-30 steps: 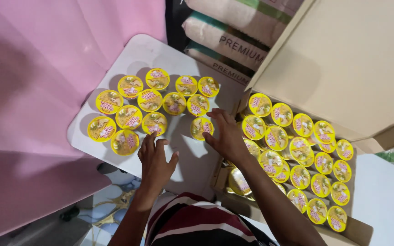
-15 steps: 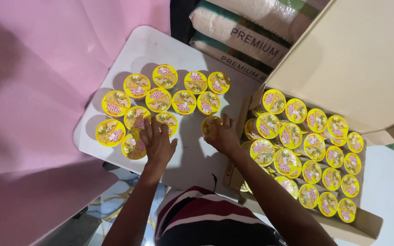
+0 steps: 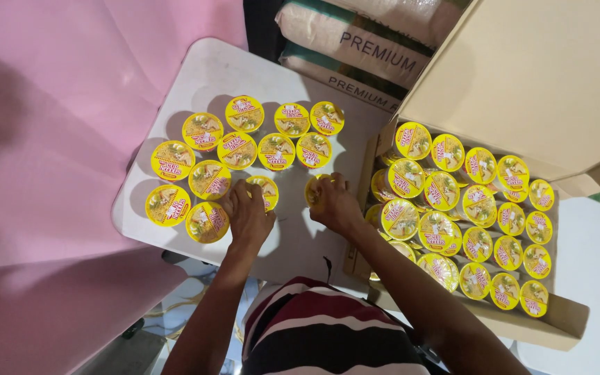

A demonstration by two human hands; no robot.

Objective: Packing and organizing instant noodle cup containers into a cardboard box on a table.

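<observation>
1. Cups being set out in rows on a white tabletop (image 3: 210, 69), beside an open cardboard box (image 3: 543, 326) packed with the same cups (image 3: 442, 191).
2. Right hand (image 3: 332, 201) closed over a lone cup (image 3: 314, 187), low on the tabletop just right of the third row and close to the box edge.
3. Left hand (image 3: 248, 215) laid with fingers curled on the end cup (image 3: 267, 191) of that row; impossible to tell whether gripping or only steadying.
4. By the look of it, mid-step: lone cup near its place but apart from the row. Closing the gap likely calls for a short slide left, snug to the end cup, lid level.
5. Laid-out cups (image 3: 244, 113): round, bright yellow rims, glossy foil lids printed in red and pink, in three loose rows, most touching.
6. Tabletop smooth and matt with rounded corners; box plain brown, its flap raised.
7. Pink cloth (image 3: 36, 139) to the left, soft and creased; woven sacks (image 3: 355, 42) stacked beyond the tabletop.
</observation>
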